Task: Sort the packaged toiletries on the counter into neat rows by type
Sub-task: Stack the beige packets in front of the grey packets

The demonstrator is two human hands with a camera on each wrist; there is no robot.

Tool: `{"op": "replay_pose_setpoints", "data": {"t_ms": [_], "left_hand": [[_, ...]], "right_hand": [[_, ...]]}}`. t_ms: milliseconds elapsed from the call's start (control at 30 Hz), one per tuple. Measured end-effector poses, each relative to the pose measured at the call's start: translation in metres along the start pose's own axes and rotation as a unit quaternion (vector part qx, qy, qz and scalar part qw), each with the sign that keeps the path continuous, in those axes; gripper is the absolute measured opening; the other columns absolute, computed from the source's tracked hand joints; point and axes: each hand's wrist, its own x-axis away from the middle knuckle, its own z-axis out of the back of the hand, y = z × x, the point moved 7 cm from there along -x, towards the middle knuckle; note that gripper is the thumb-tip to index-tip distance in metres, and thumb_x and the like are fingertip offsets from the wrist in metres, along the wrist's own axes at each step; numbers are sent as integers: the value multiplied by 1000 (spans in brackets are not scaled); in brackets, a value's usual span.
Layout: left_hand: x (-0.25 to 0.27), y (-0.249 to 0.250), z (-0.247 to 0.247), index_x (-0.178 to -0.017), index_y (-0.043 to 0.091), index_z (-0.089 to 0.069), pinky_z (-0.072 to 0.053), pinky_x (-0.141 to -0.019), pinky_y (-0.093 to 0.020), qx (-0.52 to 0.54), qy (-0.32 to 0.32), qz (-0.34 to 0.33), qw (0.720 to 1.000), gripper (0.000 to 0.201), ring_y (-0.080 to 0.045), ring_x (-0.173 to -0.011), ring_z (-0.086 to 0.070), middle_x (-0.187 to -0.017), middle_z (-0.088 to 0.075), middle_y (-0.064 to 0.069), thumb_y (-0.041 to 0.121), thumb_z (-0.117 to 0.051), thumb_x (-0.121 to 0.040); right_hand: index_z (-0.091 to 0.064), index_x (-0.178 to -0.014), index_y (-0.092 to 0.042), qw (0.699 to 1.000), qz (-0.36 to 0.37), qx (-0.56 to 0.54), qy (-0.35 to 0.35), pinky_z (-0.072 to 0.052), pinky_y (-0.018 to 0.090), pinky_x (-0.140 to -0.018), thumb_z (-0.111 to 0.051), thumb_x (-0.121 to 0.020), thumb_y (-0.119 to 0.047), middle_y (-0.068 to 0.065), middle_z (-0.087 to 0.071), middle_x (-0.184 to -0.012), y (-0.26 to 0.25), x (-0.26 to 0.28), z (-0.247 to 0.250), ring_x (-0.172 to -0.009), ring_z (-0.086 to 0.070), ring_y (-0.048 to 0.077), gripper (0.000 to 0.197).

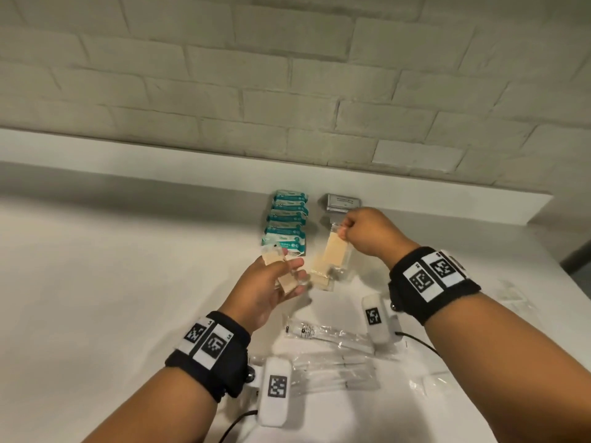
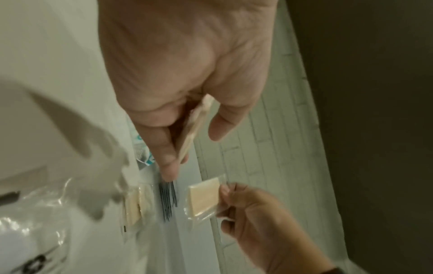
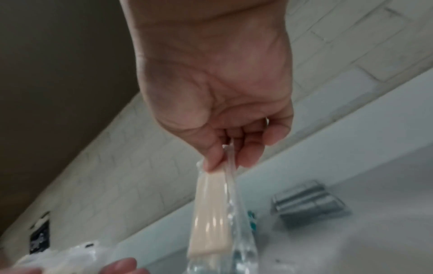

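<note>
You're building the tan-pad row: your right hand pinches one wrapped pad; your left hand pinches another. Next, lay both at six o'clock of the grey packet.

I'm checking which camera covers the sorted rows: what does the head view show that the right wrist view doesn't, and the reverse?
Only the head view shows the full row of teal packets, the clear-wrapped long items near the front, and the left hand holding a beige packet. Only the right wrist view shows the grip from the palm side, pinching the wrapper's top. Both show the right hand holding its beige packet and the silver packets.
</note>
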Motion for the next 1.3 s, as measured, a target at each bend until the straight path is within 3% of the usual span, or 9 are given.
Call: {"op": "replay_pose_setpoints", "data": {"t_ms": [233, 367, 433, 533, 700, 867, 967, 1133, 1300], "left_hand": [[-7, -4, 16, -111, 7, -62, -61, -75, -36, 33, 37, 17, 999, 24, -18, -84, -71, -102, -71, -8, 2, -64, -87], [-10, -4, 21, -109, 2, -64, -59, -64, -30, 40, 51, 18, 998, 24, -22, -80, -71, -104, -67, -13, 7, -67, -86], [-12, -3, 21, -109, 3, -65, -58, -59, -26, 49, 50, 11, 998, 21, -22, -74, -73, -96, -73, -10, 7, -63, -89], [-14, -1, 11, -108, 4, -64, -57, -55, -24, 55, 22, 8, 998, 17, -19, -68, -74, -84, -76, -6, 7, -59, -92], [-16, 0, -7, -113, 11, -65, -58, -66, -28, 2, -16, -10, 1000, 22, -18, -81, -72, -98, -74, -4, 15, -59, -92], [-17, 0, -8, -107, 5, -62, -59, -60, -33, 46, -5, 6, 999, 39, -29, -79, -69, -96, -67, -18, 39, -46, -96], [-15, 5, -11, -119, 3, -60, -59, -78, -37, 33, -28, -19, 999, 30, -27, -87, -67, -105, -67, -17, 14, -59, -91], [-10, 16, -9, -115, 9, -61, -53, -71, -33, -105, 13, -107, 989, 36, -23, -85, -66, -101, -70, -16, -4, -66, -82], [-4, 16, -11, -97, 10, -64, -50, -68, -29, -156, 8, -118, 981, 23, -16, -74, -62, -86, -67, -8, -2, -71, -79]], "right_hand": [[-67, -108, -6, 990, -31, 96, -94, -47, 30, -81, -63, -89, -26, 10, -65, -108, 19, -45, -60, -94, -60, 23, 28], [-61, -117, -11, 993, -31, 107, -50, -49, 35, -87, -66, -85, -30, 11, -59, -114, 25, -47, -62, -102, -59, 28, 37], [-63, -104, -13, 1000, -4, 9, -16, -48, 27, -72, -63, -88, -24, 4, -61, -99, 14, -41, -56, -91, -60, 24, 20], [-69, -96, -12, 971, 6, -221, -88, -45, 19, -57, -65, -90, -20, -1, -67, -84, -11, -16, -63, -71, -61, 12, 10], [-67, -93, -8, 942, 49, -310, -120, -44, 15, -57, -74, -81, -12, -6, -62, -74, -22, 5, -59, -55, -56, -4, 14], [-71, -78, -19, 951, 138, -276, 6, -47, 20, -74, -77, -74, -4, -6, -55, -88, -20, 15, -27, -79, -53, 10, 17], [-77, -86, -20, 962, 191, -192, -40, -47, 18, -83, -74, -78, -3, -10, -52, -98, -25, 30, -35, -95, -54, 8, 18], [-66, -106, -28, 964, 115, -239, 7, -44, 16, -74, -74, -82, -18, -6, -56, -106, -17, 28, -18, -81, -53, 3, 27], [-72, -78, -20, 981, 91, -157, -70, -47, 29, -70, -81, -75, -16, -5, -66, -77, -28, 22, -16, -70, -57, 8, 11]]}}
